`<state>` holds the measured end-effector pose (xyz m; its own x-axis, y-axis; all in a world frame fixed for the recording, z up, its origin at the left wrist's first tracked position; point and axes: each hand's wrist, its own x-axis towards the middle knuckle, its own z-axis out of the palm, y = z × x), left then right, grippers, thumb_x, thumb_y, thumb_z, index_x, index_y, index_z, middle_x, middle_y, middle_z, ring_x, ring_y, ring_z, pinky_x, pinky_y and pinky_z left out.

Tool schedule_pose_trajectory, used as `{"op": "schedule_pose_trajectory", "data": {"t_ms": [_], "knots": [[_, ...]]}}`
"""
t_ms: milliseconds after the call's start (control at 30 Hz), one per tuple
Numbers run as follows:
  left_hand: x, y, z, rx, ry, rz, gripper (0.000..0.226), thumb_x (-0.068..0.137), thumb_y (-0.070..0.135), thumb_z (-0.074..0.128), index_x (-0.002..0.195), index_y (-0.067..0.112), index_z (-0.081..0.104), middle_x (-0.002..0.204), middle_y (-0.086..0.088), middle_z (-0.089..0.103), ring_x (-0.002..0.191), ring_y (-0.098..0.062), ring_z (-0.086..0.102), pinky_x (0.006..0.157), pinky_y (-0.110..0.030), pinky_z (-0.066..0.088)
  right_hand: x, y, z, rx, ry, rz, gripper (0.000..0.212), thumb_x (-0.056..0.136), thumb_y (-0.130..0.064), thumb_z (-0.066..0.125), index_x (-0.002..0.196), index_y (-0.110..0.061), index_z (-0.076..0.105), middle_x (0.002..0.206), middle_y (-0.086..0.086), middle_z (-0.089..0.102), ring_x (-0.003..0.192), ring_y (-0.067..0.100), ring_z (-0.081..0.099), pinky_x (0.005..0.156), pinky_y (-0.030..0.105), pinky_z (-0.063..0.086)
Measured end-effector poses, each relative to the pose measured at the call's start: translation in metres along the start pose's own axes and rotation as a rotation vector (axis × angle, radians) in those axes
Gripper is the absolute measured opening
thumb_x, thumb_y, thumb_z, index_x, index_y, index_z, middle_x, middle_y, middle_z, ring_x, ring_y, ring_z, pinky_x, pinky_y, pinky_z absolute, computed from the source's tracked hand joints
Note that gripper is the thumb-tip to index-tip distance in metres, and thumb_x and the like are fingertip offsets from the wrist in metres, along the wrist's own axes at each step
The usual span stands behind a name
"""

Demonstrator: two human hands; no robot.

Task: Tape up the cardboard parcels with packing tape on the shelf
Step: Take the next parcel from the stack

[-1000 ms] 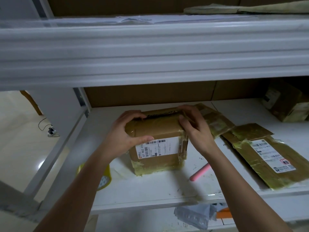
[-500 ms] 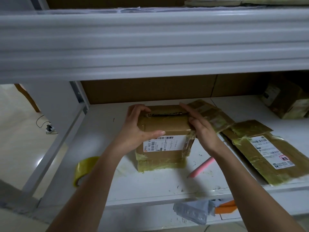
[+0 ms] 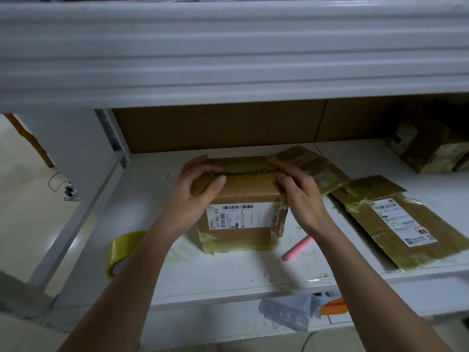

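A small cardboard parcel (image 3: 250,193) with a white barcode label on its front stands in the middle of the white shelf (image 3: 228,275). Yellowish tape wraps its lower edge and right side, and a dark seam runs across its top. My left hand (image 3: 195,196) grips the top left corner, thumb on the top near the front edge and fingers curled over the far side. My right hand (image 3: 302,196) holds the top right edge, fingers lying along the seam. A roll of yellow packing tape (image 3: 121,250) stands on the shelf left of my left forearm.
A pink stick-shaped tool (image 3: 297,248) lies right of the parcel. A flat taped parcel (image 3: 396,224) and a flat cardboard piece (image 3: 312,168) lie to the right, another box (image 3: 429,148) at the far right. The upper shelf beam (image 3: 228,47) hangs low overhead.
My left thumb has moved from the parcel's front face up onto its top edge. My right hand has stayed at the top right edge. The view has shifted slightly.
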<state>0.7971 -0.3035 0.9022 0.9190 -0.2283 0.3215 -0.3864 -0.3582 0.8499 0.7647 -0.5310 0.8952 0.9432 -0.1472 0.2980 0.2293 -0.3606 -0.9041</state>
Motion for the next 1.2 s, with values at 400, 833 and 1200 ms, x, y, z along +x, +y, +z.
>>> {"op": "schedule_pose_trajectory", "data": {"t_ms": [400, 833, 1200], "knots": [[-0.008, 0.002, -0.002, 0.029, -0.04, 0.001, 0.028, 0.091, 0.033, 0.064, 0.118, 0.038, 0.066, 0.139, 0.019, 0.04, 0.133, -0.002, 0.036, 0.11, -0.04, 0.042, -0.018, 0.008, 0.004, -0.054, 0.046, -0.152, 0.04, 0.097, -0.02, 0.034, 0.126, -0.026, 0.061, 0.107, -0.02, 0.061, 0.092, 0.003, 0.056, 0.072, 0.02, 0.043], [0.001, 0.0, -0.005, 0.088, -0.038, -0.032, 0.025, 0.094, 0.026, 0.062, 0.115, 0.04, 0.065, 0.139, 0.016, 0.043, 0.13, -0.001, 0.038, 0.115, -0.037, 0.034, -0.012, 0.0, 0.008, -0.159, 0.048, -0.063, 0.017, 0.098, -0.019, 0.039, 0.108, -0.027, 0.051, 0.083, 0.008, 0.06, 0.072, 0.02, 0.05, 0.056, 0.026, 0.034], [-0.013, 0.005, -0.01, 0.076, -0.033, -0.089, 0.026, 0.096, 0.033, 0.06, 0.119, 0.045, 0.062, 0.14, 0.018, 0.044, 0.131, -0.005, 0.04, 0.114, -0.036, 0.035, -0.014, -0.001, 0.007, -0.207, 0.039, -0.076, 0.023, 0.091, -0.026, 0.035, 0.102, -0.03, 0.055, 0.069, -0.005, 0.052, 0.059, 0.006, 0.043, 0.051, 0.018, 0.029]]}}
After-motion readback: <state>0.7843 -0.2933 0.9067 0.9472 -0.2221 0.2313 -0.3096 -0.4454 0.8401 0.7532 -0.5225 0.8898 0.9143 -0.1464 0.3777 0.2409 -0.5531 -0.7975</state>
